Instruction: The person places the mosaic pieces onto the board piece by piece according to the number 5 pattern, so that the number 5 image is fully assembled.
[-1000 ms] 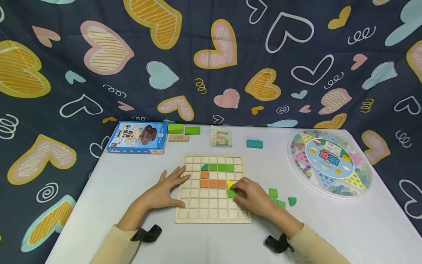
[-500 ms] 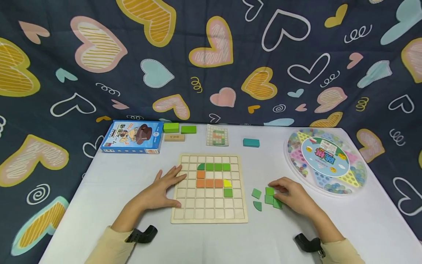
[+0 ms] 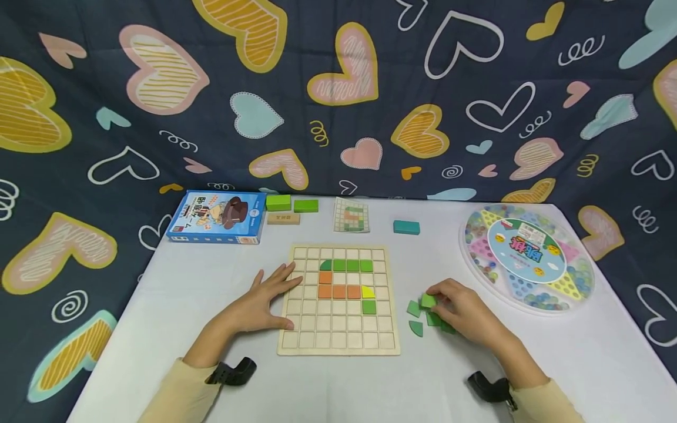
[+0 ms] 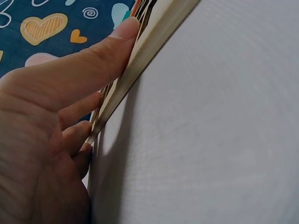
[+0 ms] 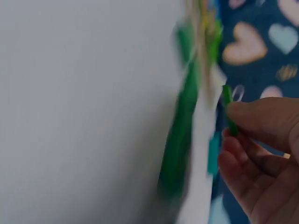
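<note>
A thin green square tile (image 5: 229, 109), probably wood or plastic, is pinched between the thumb and fingertips of the right hand (image 3: 460, 306), just above the other loose pieces to the right of the grid board. It looks light and stiff, unlikely to break, though its smooth face may slide; opposite edges seem the best place to take hold, since a flat-lying tile offers little else. Around it on the bench (image 3: 338, 390) lie at least three more green squares, one (image 3: 414, 308) apart from the rest and others partly covered by the hand, plus one dark green quarter-round tile (image 3: 416, 328). The pale wooden grid board (image 3: 338, 339) bears ten pieces: four green squares, four orange squares (image 3: 339, 291), one yellow tile (image 3: 367, 291) and one dark green quarter-round. The left hand (image 3: 259, 302) has its fingers spread, thumb and fingertips resting on the board's left edge. Beyond stand one blue cartoon box (image 3: 219, 216), two lime-green blocks (image 3: 278, 202), one tan block (image 3: 283, 218), one printed grid card (image 3: 351, 215), one teal block (image 3: 406, 227) and one round transparent marble-game case (image 3: 526, 252).
</note>
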Motion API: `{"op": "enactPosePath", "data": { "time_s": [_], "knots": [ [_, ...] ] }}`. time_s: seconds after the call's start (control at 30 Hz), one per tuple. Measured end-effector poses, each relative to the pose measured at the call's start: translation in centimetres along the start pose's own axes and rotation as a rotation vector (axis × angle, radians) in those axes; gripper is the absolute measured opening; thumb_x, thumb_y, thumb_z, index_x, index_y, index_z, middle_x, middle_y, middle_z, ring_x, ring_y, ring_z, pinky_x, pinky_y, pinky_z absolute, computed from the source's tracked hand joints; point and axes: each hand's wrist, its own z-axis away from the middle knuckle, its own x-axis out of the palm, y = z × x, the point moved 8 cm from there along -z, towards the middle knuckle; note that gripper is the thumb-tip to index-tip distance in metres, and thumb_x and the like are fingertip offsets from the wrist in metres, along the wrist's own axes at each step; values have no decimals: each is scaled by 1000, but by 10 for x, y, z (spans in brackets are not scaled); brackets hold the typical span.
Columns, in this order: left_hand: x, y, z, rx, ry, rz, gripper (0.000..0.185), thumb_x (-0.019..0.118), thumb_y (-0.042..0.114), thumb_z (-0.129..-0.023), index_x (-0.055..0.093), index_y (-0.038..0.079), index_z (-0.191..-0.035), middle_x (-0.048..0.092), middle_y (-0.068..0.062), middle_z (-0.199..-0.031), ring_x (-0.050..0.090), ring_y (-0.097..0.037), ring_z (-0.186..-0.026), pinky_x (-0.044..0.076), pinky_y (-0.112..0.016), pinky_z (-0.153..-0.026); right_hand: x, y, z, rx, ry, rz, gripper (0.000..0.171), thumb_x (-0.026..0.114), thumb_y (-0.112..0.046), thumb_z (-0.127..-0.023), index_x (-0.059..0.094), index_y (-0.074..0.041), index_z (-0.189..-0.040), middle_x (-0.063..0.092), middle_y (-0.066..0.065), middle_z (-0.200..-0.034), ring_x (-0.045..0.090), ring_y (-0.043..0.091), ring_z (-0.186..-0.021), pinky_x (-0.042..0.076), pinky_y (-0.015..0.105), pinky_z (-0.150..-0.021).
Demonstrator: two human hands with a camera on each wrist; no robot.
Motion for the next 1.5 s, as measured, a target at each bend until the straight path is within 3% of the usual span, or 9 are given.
{"op": "enactPosePath", "data": {
  "time_s": [0.13,0.27,0.4,0.67,0.83,0.97,1.1,1.27,1.5],
  "knots": [
    [-1,0,-1,-3,0,-2,99,82,50,-64,39,14,-146,13,-8,-160,8,-32,-147,-5,-63,-112,19,-40,-6,-129,-49,-83,27,69,-9,-85,67,-12,-111,63,-5,-107,60,8,-88,53,26,-74],
    [0,-1,-1,-2,-4,-6,99,81,50,-64,38,15,-146,13,-8,-160,9,-32,-147,-4,-63,-112,46,-67,-12,-227,-151,-69,26,66,-15,-88,67,-12,-114,61,-6,-109,58,6,-91,51,24,-75],
    [0,0,-1,7,-1,-4,99,81,50,-64,39,15,-146,14,-9,-159,9,-33,-147,-4,-63,-112,61,-80,-19,-259,-188,-24,25,66,-15,-89,67,-10,-114,60,-4,-108,56,5,-90,50,21,-73],
    [-2,2,-3,32,22,6,99,81,51,-63,40,13,-145,16,-11,-159,11,-35,-146,-4,-64,-111,67,-88,-23,-270,-167,5,26,69,-13,-86,68,-9,-111,58,-3,-105,52,4,-86,49,19,-71],
    [-2,2,-1,23,20,3,98,81,51,-64,40,13,-145,16,-12,-159,11,-35,-146,-4,-64,-111,60,-77,-18,-207,-139,-53,31,70,-16,-86,65,-11,-116,61,-3,-114,58,8,-100,52,28,-83],
    [-1,1,-2,27,19,-6,98,81,51,-64,40,13,-145,17,-12,-159,12,-36,-146,-3,-65,-111,34,-54,-3,-122,-42,-102,35,73,-14,-82,65,-13,-116,62,-7,-113,61,12,-104,53,32,-86],
    [-1,2,-2,30,17,-2,98,81,51,-64,40,13,-145,16,-12,-159,11,-35,-146,-4,-65,-111,3,-14,21,-14,56,-52,38,76,-9,-78,66,-11,-115,65,-5,-110,63,13,-94,54,30,-79],
    [-2,2,-1,32,18,-1,99,81,51,-64,40,12,-145,16,-12,-159,11,-36,-146,-4,-65,-111,-22,34,47,143,81,56,37,75,-6,-77,67,-14,-112,65,-4,-108,59,10,-92,52,26,-78],
    [1,-1,-2,7,-5,4,99,81,50,-64,39,13,-145,14,-9,-160,9,-33,-147,-5,-64,-112,-23,53,53,116,75,84,25,74,-6,-77,69,-17,-100,63,-8,-98,58,6,-87,50,25,-76]
  ]
}}
